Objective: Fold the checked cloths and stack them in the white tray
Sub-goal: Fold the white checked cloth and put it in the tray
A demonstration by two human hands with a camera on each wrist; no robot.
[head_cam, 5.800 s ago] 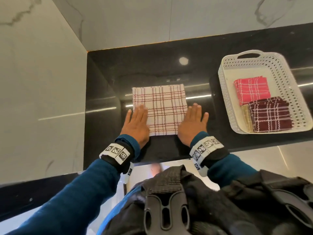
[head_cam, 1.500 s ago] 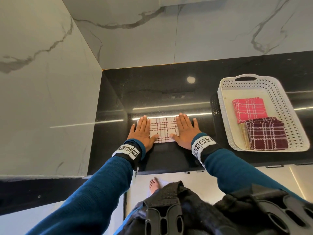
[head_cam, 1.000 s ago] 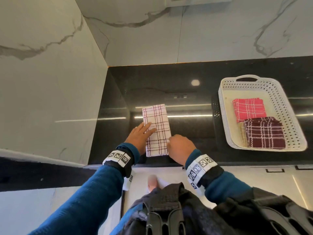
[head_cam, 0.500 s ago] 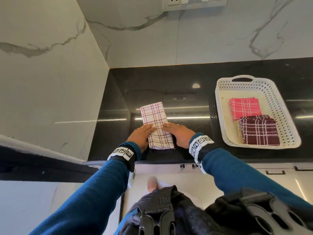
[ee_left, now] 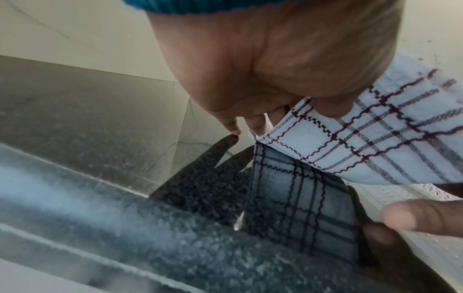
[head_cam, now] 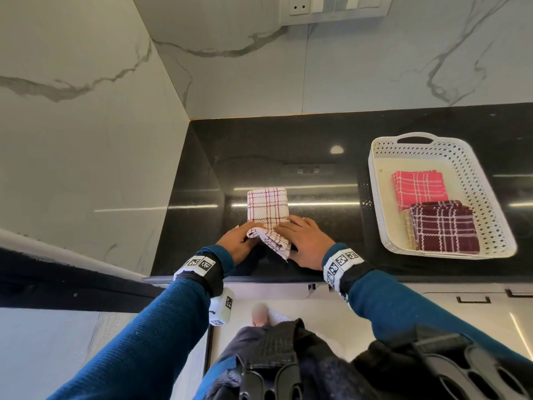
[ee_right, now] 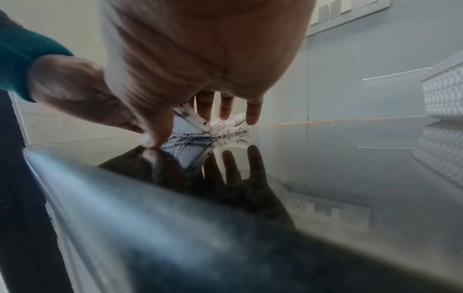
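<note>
A white cloth with red checks [head_cam: 267, 209], folded into a narrow strip, lies on the black counter [head_cam: 317, 226]. Its near end is lifted off the surface between my hands. My left hand [head_cam: 253, 230] pinches the near left corner between thumb and fingers, as the left wrist view shows: left hand [ee_left: 288, 111], cloth [ee_left: 375, 138]. My right hand [head_cam: 284, 226] holds the near right edge, fingers over the cloth [ee_right: 225, 123] and thumb [ee_left: 426, 214] beneath it. The white tray [head_cam: 375, 197] stands to the right and holds a folded pink cloth [head_cam: 419, 189] and a folded maroon cloth [head_cam: 444, 226].
Marble walls close the counter on the left and at the back, with a socket plate [head_cam: 337, 5] high on the back wall. The counter's front edge [head_cam: 259, 277] runs just under my wrists. Bare counter lies between the cloth and the tray.
The strip's near end, flat on the counter half a second ago, is now raised between my hands. Over the earlier frames the cloth went from a wide square to this narrow strip.
</note>
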